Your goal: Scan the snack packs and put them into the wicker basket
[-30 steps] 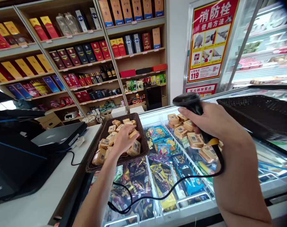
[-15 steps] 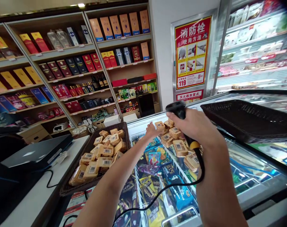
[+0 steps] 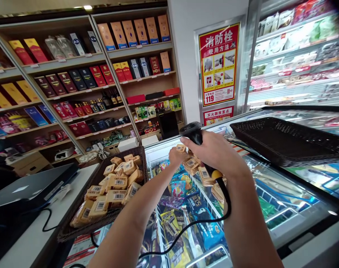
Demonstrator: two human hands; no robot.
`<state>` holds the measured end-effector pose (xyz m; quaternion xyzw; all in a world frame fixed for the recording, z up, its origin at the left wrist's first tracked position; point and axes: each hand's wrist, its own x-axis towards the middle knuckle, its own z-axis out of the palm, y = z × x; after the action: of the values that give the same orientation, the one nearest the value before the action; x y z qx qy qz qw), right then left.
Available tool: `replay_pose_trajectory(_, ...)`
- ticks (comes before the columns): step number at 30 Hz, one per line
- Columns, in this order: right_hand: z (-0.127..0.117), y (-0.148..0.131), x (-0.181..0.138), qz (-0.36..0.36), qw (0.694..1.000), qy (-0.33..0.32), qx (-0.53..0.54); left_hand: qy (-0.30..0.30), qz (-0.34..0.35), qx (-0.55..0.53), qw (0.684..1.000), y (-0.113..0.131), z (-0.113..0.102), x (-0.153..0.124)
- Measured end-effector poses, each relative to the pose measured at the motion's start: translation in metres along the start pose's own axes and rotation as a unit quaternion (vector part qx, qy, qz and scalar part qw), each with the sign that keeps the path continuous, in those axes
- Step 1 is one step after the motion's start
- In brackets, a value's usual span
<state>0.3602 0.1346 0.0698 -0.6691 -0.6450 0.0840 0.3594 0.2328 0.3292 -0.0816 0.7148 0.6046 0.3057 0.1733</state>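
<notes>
My right hand is wrapped around a black barcode scanner, its head pointing left above the freezer; a black cable hangs from its yellow-ringed end. My left hand reaches to the far end of the pile, its fingers closed at a small wrapped bread pack with a barcode label. More wrapped bread packs lie in stacks on the freezer's glass, partly hidden behind my right hand. To the left, a dark woven basket holds a heap of similar packs, many with barcodes showing.
Beneath my arms is a glass-topped freezer with bagged ice creams in wire baskets. A dark woven tray rests on its right side. A counter with a black machine stands left. Shelves of boxes line the back.
The view has turned slightly right. My left hand has closed in on the bread pack that was beside its fingertips. My right hand still holds the scanner above the pile.
</notes>
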Motion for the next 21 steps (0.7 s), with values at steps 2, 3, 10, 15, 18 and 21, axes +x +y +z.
replay_pose_trajectory(2, 0.0, 0.001, 0.002, -0.006, 0.999, -0.024, 0.032, 0.051, -0.006, -0.001, 0.999, -0.008, -0.017, -0.006)
replay_pose_trajectory(3, 0.001, 0.001, 0.002, -0.009, 0.997, -0.042, 0.059, 0.077, -0.002, -0.003, 0.997, -0.014, -0.029, -0.011)
replay_pose_trajectory(10, 0.022, -0.017, -0.005, -0.04, 0.93, -0.194, 0.31, 0.166, 0.044, 0.017, 0.985, -0.059, -0.136, -0.066)
replay_pose_trajectory(15, 0.04, -0.045, -0.025, -0.075, 0.895, -0.293, 0.328, 0.191, 0.025, 0.052, 0.98, -0.087, -0.19, -0.112)
replay_pose_trajectory(18, 0.05, -0.056, -0.033, -0.09, 0.894, -0.321, 0.301, 0.194, 0.016, 0.073, 0.978, -0.098, -0.21, -0.138)
replay_pose_trajectory(21, 0.056, -0.061, -0.036, -0.089, 0.889, -0.341, 0.293, 0.196, -0.002, 0.089, 0.977, -0.11, -0.229, -0.156)
